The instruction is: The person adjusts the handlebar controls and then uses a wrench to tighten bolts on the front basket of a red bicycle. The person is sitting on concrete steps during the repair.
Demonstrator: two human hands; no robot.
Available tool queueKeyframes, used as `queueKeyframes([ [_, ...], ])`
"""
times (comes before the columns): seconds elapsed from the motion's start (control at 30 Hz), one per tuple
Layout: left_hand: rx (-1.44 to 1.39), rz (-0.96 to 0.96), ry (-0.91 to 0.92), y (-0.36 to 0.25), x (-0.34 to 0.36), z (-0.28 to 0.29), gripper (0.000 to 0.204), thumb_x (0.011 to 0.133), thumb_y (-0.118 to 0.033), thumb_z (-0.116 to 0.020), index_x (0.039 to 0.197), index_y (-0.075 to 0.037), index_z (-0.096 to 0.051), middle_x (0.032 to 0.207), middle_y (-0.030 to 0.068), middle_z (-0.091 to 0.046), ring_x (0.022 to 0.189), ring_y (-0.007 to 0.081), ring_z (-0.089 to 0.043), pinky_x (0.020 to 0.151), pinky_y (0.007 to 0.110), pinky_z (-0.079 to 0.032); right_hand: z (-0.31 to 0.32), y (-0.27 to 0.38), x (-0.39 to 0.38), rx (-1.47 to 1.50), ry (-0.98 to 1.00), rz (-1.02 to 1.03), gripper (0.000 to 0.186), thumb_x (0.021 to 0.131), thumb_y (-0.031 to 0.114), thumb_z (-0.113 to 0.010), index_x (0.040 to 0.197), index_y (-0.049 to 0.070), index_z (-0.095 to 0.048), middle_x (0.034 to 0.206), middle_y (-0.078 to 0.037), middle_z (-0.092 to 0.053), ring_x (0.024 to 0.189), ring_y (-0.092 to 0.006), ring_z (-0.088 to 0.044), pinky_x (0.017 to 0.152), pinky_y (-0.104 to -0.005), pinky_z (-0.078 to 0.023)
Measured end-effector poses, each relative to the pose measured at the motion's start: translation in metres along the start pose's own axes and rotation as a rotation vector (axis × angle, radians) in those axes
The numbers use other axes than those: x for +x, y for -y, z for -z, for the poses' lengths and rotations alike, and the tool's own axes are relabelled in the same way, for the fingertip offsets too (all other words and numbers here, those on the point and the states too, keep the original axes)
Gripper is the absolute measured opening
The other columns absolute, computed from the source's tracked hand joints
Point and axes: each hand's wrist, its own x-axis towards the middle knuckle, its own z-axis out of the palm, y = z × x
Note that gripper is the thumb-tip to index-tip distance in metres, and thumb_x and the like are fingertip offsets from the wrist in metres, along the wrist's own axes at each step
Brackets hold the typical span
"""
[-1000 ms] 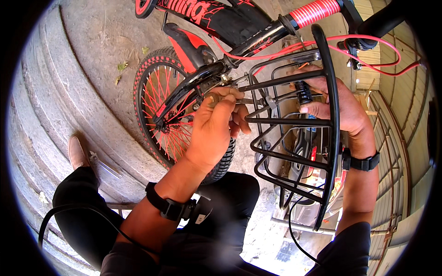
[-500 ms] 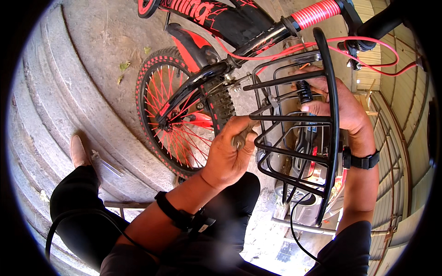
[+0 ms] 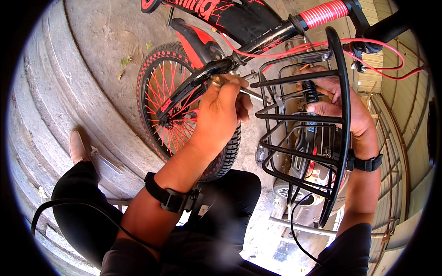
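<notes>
Here we are at the front of the bike, and the black wire basket (image 3: 299,118) is sitting out at three o'clock, its open ribs standing beside the wheel (image 3: 166,120), which is filling ten o'clock. Just above centre, toward twelve, the left hand (image 3: 222,103) is closing its fingers around a small metal tool (image 3: 217,81), the rounded end peeking past the thumb. A thin rod (image 3: 252,94) is showing toward four o'clock from those knuckles; whether it belongs to the tool I can't tell, with the fingers covering the join.

Over at two o'clock, the right hand (image 3: 356,106) is curling, thumb and fingers nearly wrapped, around a black ribbed handle (image 3: 310,92) behind the bars. Those ridges are probably offering good grip.

The basket is looking stiff and fairly light for its bulk (all rods and air), though that smooth coating may be slippery. The thick outer rim is seeming the best hold; the slimmer ribs are likelier to bend. The tool is looking hard and sturdy, best pinched mid-length.
</notes>
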Motion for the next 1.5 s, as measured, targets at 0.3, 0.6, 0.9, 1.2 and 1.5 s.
queueKeyframes([
  [0.3, 0.057, 0.047, 0.138, -0.015, 0.021, 0.0, 0.027, 0.093, -0.025, -0.042, 0.094, -0.003, -0.056, 0.065, 0.0065, -0.057, 0.051, 0.0109, -0.045, 0.045, 0.024, -0.032, -0.001, -0.008, 0.0, 0.009, -0.012, 0.017, 0.05, 0.072, -0.005, -0.064, 0.121, -0.001, -0.059, 0.116, -0.017, -0.058, 0.106, -0.0317, -0.056, 0.095, -0.035, -0.044],
  [0.6, 0.131, -0.15, 0.021, 0.002, -0.016, -0.007, 0.023, 0.099, -0.02, -0.042, 0.106, -0.002, -0.054, 0.073, 0.004, -0.059, 0.056, 0.0088, -0.051, 0.05, 0.022, -0.038, 0.0, -0.013, -0.001, -0.014, 0.004, 0.036, 0.053, 0.071, -0.004, -0.062, 0.124, -0.002, -0.057, 0.118, -0.019, -0.058, 0.108, -0.035, -0.055, 0.096, -0.0366, -0.044],
  [0.9, 0.282, -0.541, 0.145, 0.059, -0.056, -0.002, 0.019, 0.099, -0.014, -0.054, 0.114, -0.002, -0.054, 0.094, 0.0072, -0.057, 0.077, 0.0123, -0.053, 0.071, 0.024, -0.044, 0.0, -0.008, 0.0, 0.008, -0.018, 0.027, 0.057, 0.071, -0.005, -0.06, 0.128, -0.003, -0.054, 0.119, -0.018, -0.058, 0.112, -0.0323, -0.055, 0.098, -0.0348, -0.043],
  [1.2, 0.38, -0.294, 0.09, 0.014, -0.043, 0.009, 0.017, 0.102, -0.015, -0.047, 0.104, 0.0, -0.053, 0.092, 0.0052, -0.057, 0.077, 0.0108, -0.053, 0.07, 0.023, -0.042, -0.004, 0.009, -0.001, 0.269, -0.03, -0.206, 0.056, 0.077, -0.008, -0.063, 0.132, -0.006, -0.051, 0.128, -0.01, -0.052, 0.107, -0.0171, -0.058, 0.091, -0.0279, -0.049],
  [1.5, 0.365, -0.394, 0.031, 0.016, -0.031, -0.001, 0.016, 0.101, -0.014, -0.05, 0.094, -0.002, -0.056, 0.081, 0.0032, -0.053, 0.072, 0.0123, -0.048, 0.067, 0.026, -0.041, 0.002, 0.005, -0.006, 0.339, -0.038, -0.323, 0.053, 0.077, -0.008, -0.066, 0.128, -0.004, -0.054, 0.121, -0.007, -0.052, 0.1, -0.0135, -0.059, 0.083, -0.0265, -0.051],
])
